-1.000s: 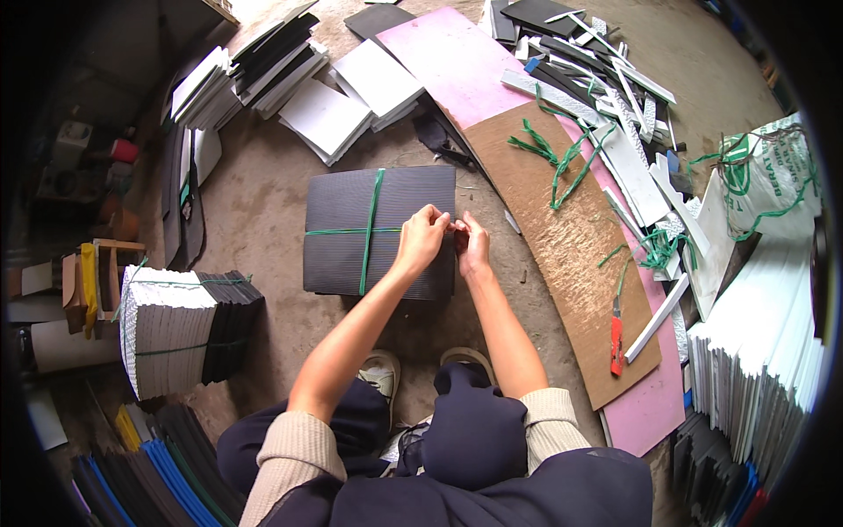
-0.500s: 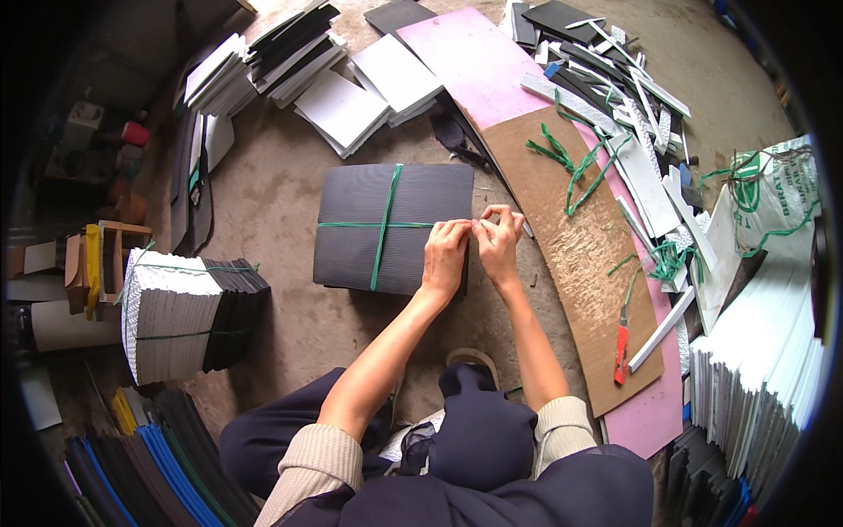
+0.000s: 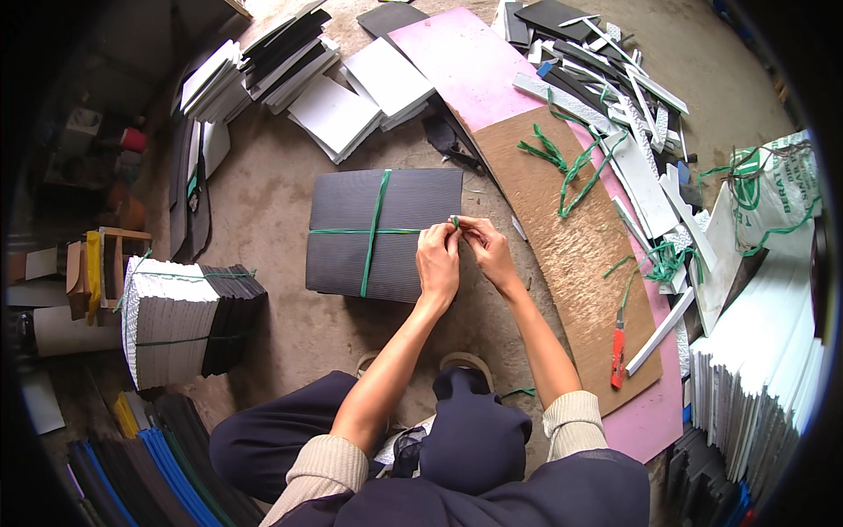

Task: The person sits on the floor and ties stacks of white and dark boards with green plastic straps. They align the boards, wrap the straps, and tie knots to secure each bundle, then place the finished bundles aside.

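A stack of dark ribbed sheets (image 3: 338,263) lies on the floor in front of me. Green twine (image 3: 377,204) crosses its top in both directions. At the stack's right edge, my left hand (image 3: 438,265) has its fingers closed on the twine. Against it, my right hand (image 3: 490,255) pinches the same twine, and a small green bit shows between the fingertips. My fingers hide most of the twine there.
A tied bundle of white and black sheets (image 3: 171,316) stands at left. White sheet stacks (image 3: 335,116) lie behind. On the right, a brown board (image 3: 571,281) carries loose green twine (image 3: 571,180) and a red-handled cutter (image 3: 618,356), beside a heap of offcuts (image 3: 645,114).
Both hands have come closer together at the stack's right edge, the right fingers lowering toward the left ones. A bit of green twine now shows between them. The view has shifted slightly.
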Demonstrator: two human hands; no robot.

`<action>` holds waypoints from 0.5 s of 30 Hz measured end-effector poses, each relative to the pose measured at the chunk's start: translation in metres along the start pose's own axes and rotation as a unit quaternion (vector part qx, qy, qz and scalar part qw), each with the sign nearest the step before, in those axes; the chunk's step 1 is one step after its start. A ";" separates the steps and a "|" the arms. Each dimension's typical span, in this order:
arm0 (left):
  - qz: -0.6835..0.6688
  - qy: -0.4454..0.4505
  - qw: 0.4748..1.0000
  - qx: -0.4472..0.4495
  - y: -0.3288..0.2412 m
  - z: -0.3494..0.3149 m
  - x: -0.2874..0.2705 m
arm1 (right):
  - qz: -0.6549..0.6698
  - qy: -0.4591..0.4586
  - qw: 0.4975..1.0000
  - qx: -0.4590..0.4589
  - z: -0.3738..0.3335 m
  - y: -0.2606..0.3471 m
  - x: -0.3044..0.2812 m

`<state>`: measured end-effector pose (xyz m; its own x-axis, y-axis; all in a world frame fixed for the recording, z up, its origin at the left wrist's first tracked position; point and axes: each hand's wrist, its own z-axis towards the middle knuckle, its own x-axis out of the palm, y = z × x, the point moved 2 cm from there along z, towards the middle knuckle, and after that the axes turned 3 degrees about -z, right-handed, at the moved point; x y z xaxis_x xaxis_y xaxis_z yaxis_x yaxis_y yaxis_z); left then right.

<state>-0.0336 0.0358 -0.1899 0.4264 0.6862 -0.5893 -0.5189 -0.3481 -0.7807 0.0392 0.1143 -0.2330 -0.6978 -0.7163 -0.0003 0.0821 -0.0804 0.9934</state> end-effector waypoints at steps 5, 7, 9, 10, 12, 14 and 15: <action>0.074 -0.016 0.997 -0.034 -0.004 0.000 -0.005 | 0.062 -0.020 0.998 0.002 -0.001 -0.003 0.000; 0.098 -0.007 0.995 -0.031 -0.007 0.005 -0.011 | 0.077 -0.031 0.996 0.015 -0.002 0.000 0.002; 0.145 0.019 0.989 -0.017 -0.009 0.010 -0.017 | 0.042 -0.040 0.998 0.003 -0.002 0.001 0.002; 0.155 0.045 0.987 -0.022 -0.007 0.012 -0.020 | 0.024 -0.045 0.999 -0.003 -0.002 0.001 0.002; 0.165 0.075 0.983 -0.026 -0.004 0.018 -0.023 | -0.023 -0.058 0.997 -0.044 0.000 -0.001 0.003; 0.146 0.167 0.969 -0.108 -0.006 0.032 -0.024 | -0.075 -0.073 0.991 -0.078 -0.001 -0.003 0.004; 0.135 0.211 0.956 -0.150 -0.005 0.041 -0.025 | -0.102 -0.081 0.987 -0.094 -0.002 -0.003 0.004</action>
<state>-0.0720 0.0465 -0.1627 0.6014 0.2481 -0.7595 -0.4431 -0.6874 -0.5755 0.0378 0.1103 -0.2362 -0.8171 -0.5526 -0.1641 0.0478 -0.3487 0.9360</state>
